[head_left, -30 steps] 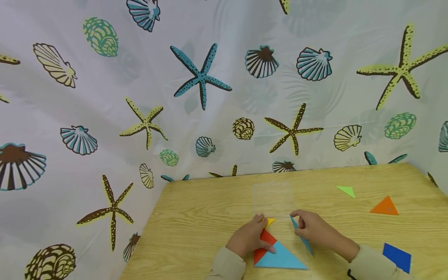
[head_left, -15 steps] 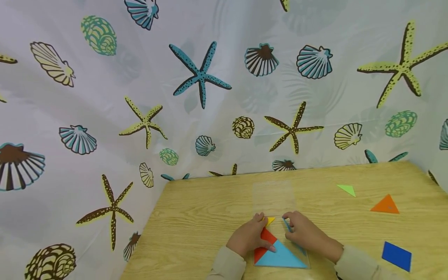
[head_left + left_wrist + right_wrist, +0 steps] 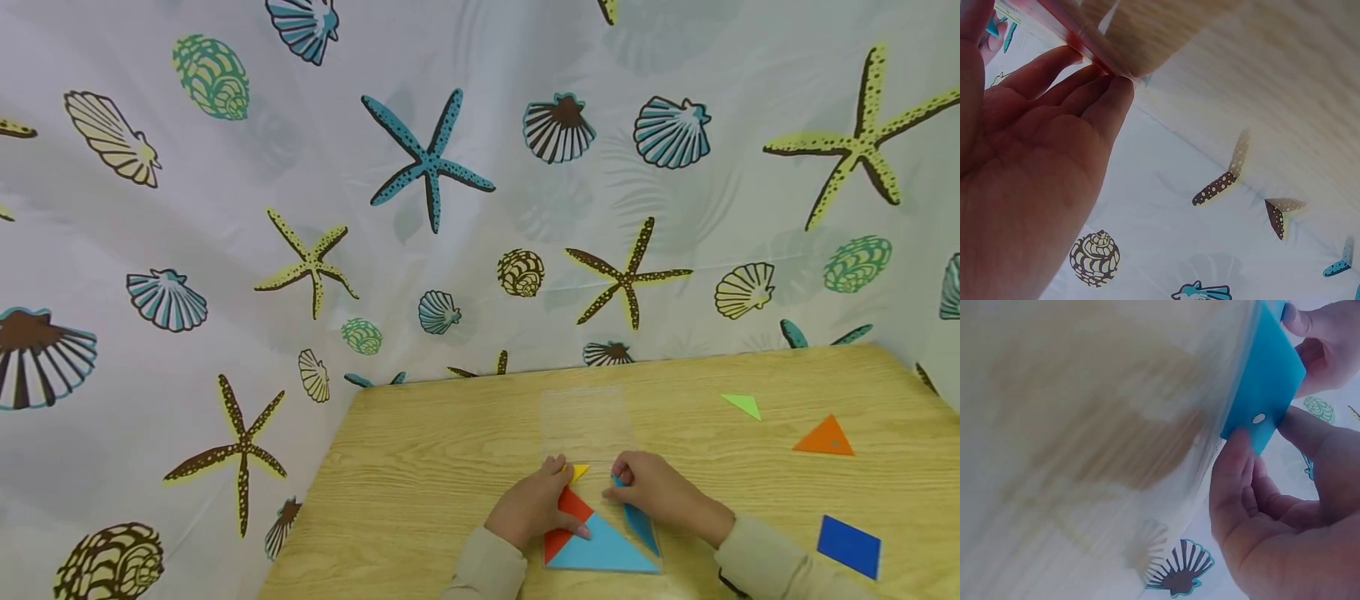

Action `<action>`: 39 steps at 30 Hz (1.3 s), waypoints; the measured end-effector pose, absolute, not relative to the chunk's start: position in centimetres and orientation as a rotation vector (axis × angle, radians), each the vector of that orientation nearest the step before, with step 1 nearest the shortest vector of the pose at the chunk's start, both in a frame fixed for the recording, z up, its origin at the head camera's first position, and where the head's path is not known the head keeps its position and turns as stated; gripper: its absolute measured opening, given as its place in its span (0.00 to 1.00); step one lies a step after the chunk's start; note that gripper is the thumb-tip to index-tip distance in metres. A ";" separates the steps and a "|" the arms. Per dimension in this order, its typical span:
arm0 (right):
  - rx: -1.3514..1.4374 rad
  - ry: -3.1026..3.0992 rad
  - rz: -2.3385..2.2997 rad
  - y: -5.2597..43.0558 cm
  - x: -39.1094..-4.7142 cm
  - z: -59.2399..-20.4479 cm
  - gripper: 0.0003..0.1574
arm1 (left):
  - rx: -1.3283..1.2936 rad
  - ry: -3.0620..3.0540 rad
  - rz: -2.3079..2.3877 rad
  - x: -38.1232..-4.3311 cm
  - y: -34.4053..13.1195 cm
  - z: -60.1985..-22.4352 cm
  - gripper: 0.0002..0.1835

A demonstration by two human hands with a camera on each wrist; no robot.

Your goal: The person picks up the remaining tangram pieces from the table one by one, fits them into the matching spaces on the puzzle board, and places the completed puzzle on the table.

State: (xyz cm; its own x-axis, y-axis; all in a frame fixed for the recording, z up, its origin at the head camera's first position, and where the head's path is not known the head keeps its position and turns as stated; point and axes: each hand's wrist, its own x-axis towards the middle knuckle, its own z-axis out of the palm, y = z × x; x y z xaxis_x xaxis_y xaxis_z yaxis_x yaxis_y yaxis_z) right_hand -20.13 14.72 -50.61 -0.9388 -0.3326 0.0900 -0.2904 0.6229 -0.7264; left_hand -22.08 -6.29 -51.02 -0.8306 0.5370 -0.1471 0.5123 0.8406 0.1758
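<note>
My left hand (image 3: 528,508) rests over several flat tangram pieces on the table, its thumb on the large light-blue triangle (image 3: 606,552). Part of a red piece (image 3: 576,506) shows beside that thumb, and a yellow tip (image 3: 580,472) peeks out by the fingers. In the left wrist view, the fingers reach the edge of the pieces' clear tray. My right hand (image 3: 663,492) pinches a second blue triangle (image 3: 1266,378) between thumb and fingers. That triangle stands tilted over the tray's right side, partly hidden by the hand in the head view.
A clear sheet or lid (image 3: 585,421) lies beyond the hands. Loose at the right are a light-green triangle (image 3: 744,406), an orange triangle (image 3: 827,437) and a dark-blue parallelogram (image 3: 850,546). A shell-patterned curtain (image 3: 480,200) hangs behind the wooden table (image 3: 427,475).
My right hand has carried its blue triangle leftward, over the tray beside the light-blue triangle, and its tilt has changed. The left hand has stayed in place.
</note>
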 end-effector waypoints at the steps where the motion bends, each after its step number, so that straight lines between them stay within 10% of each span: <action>1: -0.544 2.783 -1.236 14.9 -20.2 -50.6 0.15 | 0.816 2.828 0.193 -22.1 -6.3 -51.1 0.52; 39: -0.861 2.698 -1.041 16.2 -19.8 -51.1 0.10 | 0.829 2.816 0.200 -22.0 -6.3 -51.1 0.52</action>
